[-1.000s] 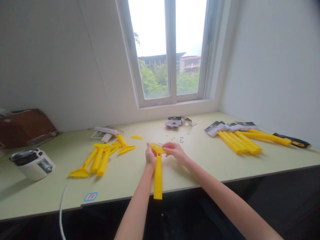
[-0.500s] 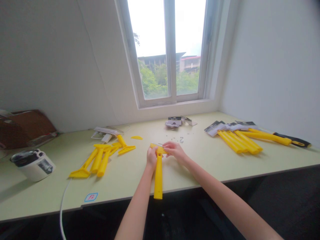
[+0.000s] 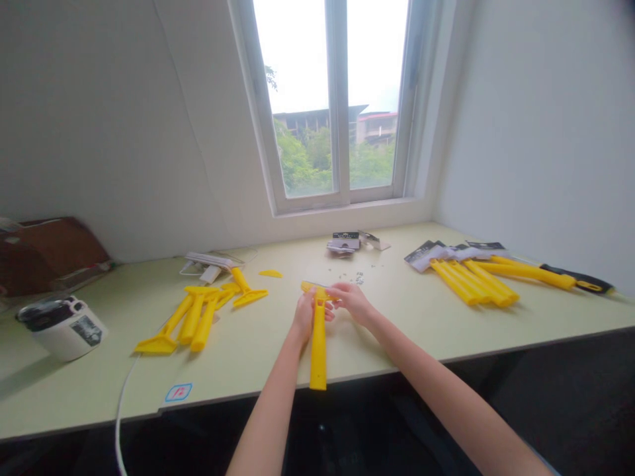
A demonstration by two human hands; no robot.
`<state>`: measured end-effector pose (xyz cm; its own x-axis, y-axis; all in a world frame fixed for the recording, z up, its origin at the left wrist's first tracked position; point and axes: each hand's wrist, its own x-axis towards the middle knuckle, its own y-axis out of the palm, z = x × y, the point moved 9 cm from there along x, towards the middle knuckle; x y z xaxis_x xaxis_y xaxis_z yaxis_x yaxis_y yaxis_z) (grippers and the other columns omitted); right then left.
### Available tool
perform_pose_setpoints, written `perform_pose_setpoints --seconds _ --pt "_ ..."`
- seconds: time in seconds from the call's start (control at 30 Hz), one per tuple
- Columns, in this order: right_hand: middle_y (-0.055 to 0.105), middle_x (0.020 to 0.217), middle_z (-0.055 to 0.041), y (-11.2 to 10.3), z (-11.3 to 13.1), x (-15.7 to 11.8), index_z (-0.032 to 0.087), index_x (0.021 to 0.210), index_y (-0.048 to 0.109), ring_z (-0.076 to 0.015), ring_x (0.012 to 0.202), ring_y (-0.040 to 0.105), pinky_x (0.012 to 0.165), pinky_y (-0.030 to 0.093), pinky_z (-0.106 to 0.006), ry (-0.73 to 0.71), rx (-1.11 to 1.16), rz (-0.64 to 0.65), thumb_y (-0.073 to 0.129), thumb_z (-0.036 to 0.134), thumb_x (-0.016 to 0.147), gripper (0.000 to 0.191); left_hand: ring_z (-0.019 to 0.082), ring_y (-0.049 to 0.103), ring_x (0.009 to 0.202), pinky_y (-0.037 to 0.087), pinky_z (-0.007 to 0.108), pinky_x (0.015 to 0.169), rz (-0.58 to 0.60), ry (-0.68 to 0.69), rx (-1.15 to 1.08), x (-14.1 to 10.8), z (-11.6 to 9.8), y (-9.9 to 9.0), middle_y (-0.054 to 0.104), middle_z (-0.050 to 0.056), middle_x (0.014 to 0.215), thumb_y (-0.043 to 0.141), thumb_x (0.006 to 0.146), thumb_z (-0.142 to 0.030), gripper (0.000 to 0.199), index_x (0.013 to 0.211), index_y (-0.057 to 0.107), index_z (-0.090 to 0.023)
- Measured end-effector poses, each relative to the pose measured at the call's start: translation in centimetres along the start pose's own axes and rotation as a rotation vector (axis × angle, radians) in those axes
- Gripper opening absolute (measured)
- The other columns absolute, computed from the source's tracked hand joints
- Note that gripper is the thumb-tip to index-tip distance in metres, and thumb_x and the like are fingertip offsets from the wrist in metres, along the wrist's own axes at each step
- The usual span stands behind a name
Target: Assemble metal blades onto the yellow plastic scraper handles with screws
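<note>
A yellow T-shaped plastic scraper (image 3: 319,350), now clasped lower by left hand (image 3: 304,316), pinched by right hand (image 3: 352,301), is seemingly steadied.

Cannot identify the tiny pieces (image 3: 360,277) just beyond the right hand (image 3: 352,303), nor fully see the yellow scraper (image 3: 318,350) behind it, nor read the packets (image 3: 344,242) farther beyond.

White mug (image 3: 62,334) near brown box (image 3: 57,254); window (image 3: 340,145) beyond

2 hands (image 3: 303,317), 1 held scraper (image 3: 318,350), at least 4 loose scrapers (image 3: 202,330), 1 mug (image 3: 64,336), 1 black-handled tool (image 3: 578,277), 1 number label (image 3: 178,393), 1 window (image 3: 338,132).
</note>
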<state>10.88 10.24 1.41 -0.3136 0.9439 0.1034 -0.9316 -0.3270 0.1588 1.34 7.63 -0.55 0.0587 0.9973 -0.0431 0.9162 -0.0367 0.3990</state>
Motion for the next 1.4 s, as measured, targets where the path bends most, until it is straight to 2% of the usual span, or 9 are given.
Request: perform_pose_setpoints --seconds 0.1,0.27,0.53,0.77,0.9,1.2,1.4 --pt "0.058 0.061 -0.0011 -0.3 0.0 0.1 0.013 0.065 0.061 -0.0083 0.053 0.049 0.051 0.039 -0.022 0.008 0.037 -0.031 0.072 0.037 0.055 0.028 0.014 0.05 0.033 0.036 0.023 0.036 0.065 -0.08 0.064 -0.3 0.8 0.6 0.057 0.004 0.047 0.047 0.071 -0.048 0.038 0.08 0.052 -0.011" --pt "0.057 0.062 -0.0006 -0.1 -0.3 0.1 0.013 0.064 0.062 -0.0081 0.056 0.049 0.053 0.038 -0.022 0.034 0.027 0.017 0.072 0.034 0.055 0.025 0.009 0.042 0.028 0.028 0.02 0.03 0.104 0.005 0.095 -0.4 0.2 0.8 0.049 -0.002 0.041 0.047 0.071 -0.042 0.028 0.071 0.05 -0.014" --pt "0.059 0.066 -0.002 0.4 0.1 -0.5 0.012 0.067 0.063 -0.0089 0.06 0.053 0.058 0.039 -0.023 0.087 0.049 0.063 0.072 0.03 0.056 0.023 0.009 0.041 0.026 0.026 0.019 0.028 0.121 -0.031 0.058 -0.3 0.5 0.9 0.045 -0.005 0.041 0.046 0.069 -0.041 0.024 0.069 0.046 -0.017" --pt "0.056 0.061 -0.0007 0.8 0.7 -0.9 0.012 0.061 0.061 -0.0096 0.059 0.052 0.054 0.037 -0.023 0.102 0.044 0.065 0.073 0.028 0.053 0.022 0.01 0.041 0.025 0.025 0.02 0.027 0.121 -0.164 0.018 0.1 1.6 0.5 0.044 -0.002 0.039 0.036 0.074 -0.053 0.04 0.062 0.047 -0.016" --pt "0.054 0.058 0.0005 0.9 0.6 -0.9 0.012 0.059 0.06 -0.0091 0.058 0.051 0.053 0.037 -0.023 0.111 0.043 0.074 0.074 0.028 0.053 0.023 0.009 0.041 0.027 0.028 0.02 0.028 0.057 -0.124 0.05 0.2 1.2 0.0 0.046 -0.002 0.041 0.039 0.075 -0.048 0.035 0.065 0.047 -0.015" --pt "0.059 0.069 -0.0032 0.4 0.1 -0.9 0.011 0.065 0.061 -0.0106 0.065 0.054 0.058 0.041 -0.022 0.131 0.039 0.031 0.072 0.029 0.055 0.023 0.007 0.04 0.029 0.027 0.018 0.029 0.074 -0.081 0.095 0.4 1.0 0.0 0.045 -0.004 0.044 0.042 0.074 -0.046 0.032 0.077 0.047 -0.015" --pt "0.055 0.059 -0.0001 0.6 -0.3 -0.8 0.012 0.06 0.057 -0.0065 0.052 0.048 0.048 0.035 -0.02 0.168 -0.009 0.052 0.069 0.026 0.058 0.019 0.008 0.039 0.028 0.027 0.019 0.028 0.084 -0.081 0.132 0.4 1.2 0.0 0.046 -0.004 0.044 0.042 0.074 -0.046 0.032 0.074 0.047 -0.015"
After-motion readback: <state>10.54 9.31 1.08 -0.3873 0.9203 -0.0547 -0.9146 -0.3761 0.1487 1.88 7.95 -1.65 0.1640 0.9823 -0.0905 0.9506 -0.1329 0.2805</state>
